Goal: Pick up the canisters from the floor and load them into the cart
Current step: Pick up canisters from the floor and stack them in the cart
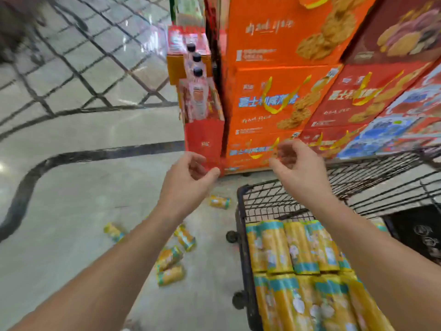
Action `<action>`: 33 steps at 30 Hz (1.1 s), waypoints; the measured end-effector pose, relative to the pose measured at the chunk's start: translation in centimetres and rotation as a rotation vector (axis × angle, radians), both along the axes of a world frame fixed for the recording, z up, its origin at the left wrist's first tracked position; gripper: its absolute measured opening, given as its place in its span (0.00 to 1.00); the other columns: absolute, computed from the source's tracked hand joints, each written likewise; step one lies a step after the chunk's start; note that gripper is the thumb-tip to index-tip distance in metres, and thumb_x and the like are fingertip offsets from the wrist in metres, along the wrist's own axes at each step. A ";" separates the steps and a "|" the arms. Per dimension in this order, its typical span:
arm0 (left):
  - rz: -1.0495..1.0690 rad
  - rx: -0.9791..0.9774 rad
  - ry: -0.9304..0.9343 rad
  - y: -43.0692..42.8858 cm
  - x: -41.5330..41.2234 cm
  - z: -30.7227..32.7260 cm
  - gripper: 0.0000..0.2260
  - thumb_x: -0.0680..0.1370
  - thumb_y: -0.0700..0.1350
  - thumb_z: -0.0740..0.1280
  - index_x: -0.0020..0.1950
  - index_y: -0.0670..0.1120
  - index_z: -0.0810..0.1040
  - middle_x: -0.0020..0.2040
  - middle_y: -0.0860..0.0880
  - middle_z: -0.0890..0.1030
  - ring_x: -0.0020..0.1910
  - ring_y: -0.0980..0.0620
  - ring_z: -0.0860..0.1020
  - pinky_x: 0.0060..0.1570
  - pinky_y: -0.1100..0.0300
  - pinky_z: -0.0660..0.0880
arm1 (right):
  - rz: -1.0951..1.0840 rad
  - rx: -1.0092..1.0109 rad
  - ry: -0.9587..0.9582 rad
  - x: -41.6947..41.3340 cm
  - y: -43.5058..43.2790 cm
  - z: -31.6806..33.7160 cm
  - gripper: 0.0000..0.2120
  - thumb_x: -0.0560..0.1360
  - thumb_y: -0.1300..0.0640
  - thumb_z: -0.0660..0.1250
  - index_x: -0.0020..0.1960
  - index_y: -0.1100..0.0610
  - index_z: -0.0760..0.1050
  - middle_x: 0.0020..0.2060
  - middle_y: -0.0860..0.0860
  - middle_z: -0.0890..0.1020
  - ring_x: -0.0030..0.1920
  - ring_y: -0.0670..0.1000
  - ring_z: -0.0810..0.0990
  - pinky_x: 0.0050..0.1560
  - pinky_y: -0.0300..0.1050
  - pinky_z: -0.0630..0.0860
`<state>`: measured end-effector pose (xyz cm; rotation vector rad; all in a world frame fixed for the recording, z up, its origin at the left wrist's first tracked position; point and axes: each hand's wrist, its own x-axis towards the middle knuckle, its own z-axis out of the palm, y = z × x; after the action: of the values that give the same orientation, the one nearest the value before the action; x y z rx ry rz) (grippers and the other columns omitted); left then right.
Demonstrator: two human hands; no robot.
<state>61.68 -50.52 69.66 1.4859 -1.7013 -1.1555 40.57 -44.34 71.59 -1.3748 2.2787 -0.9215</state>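
Up in the air before the stacked boxes (pixel 274 103), left hand (pixel 191 173) and right hand (pixel 296 163), both with loosely curled fingers, both gripping nothing. Beneath the right arm, the cart (pixel 241 211), already holding two rows of yellow canisters (pixel 298 247) lying side by side. Left of the cart, on the floor (pixel 71 187), five loose canisters (pixel 169 258) waiting for collection: a single canister (pixel 219 202) near the cart's front corner, four closer to the person. Seems well past half, not finished yet.
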 end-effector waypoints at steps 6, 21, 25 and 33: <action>0.076 0.172 -0.088 -5.1 16.8 -6.1 0.16 0.71 0.53 0.73 0.55 0.50 0.75 0.48 0.50 0.78 0.43 0.50 0.79 0.46 0.51 0.78 | 0.098 0.137 -0.076 17.1 -6.0 -5.2 0.14 0.73 0.53 0.71 0.58 0.50 0.74 0.49 0.47 0.80 0.48 0.48 0.78 0.50 0.46 0.76; -0.282 0.400 -0.437 -6.4 28.5 -40.4 0.29 0.69 0.59 0.70 0.67 0.50 0.71 0.63 0.50 0.73 0.64 0.48 0.71 0.60 0.50 0.72 | -0.293 0.764 -0.482 33.9 -2.6 -44.2 0.25 0.72 0.48 0.72 0.65 0.55 0.69 0.48 0.49 0.77 0.52 0.53 0.79 0.48 0.43 0.71; -0.375 0.369 -0.534 -6.6 26.9 -52.7 0.29 0.71 0.59 0.70 0.68 0.50 0.70 0.65 0.51 0.72 0.64 0.46 0.67 0.60 0.49 0.70 | -0.418 0.864 -0.559 34.9 -1.1 -56.3 0.21 0.72 0.48 0.72 0.61 0.52 0.68 0.51 0.49 0.77 0.56 0.54 0.79 0.49 0.43 0.69; -0.598 0.152 -0.791 -4.7 21.7 -70.5 0.33 0.71 0.63 0.66 0.72 0.51 0.65 0.69 0.52 0.71 0.70 0.42 0.60 0.64 0.47 0.58 | -0.875 0.878 -0.890 36.5 0.3 -74.0 0.46 0.60 0.39 0.77 0.69 0.57 0.62 0.59 0.53 0.78 0.56 0.58 0.79 0.58 0.57 0.78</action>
<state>83.41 -55.20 -0.82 1.7135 -2.7891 -1.0473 77.05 -44.07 -2.42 0.3931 2.0083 -0.4209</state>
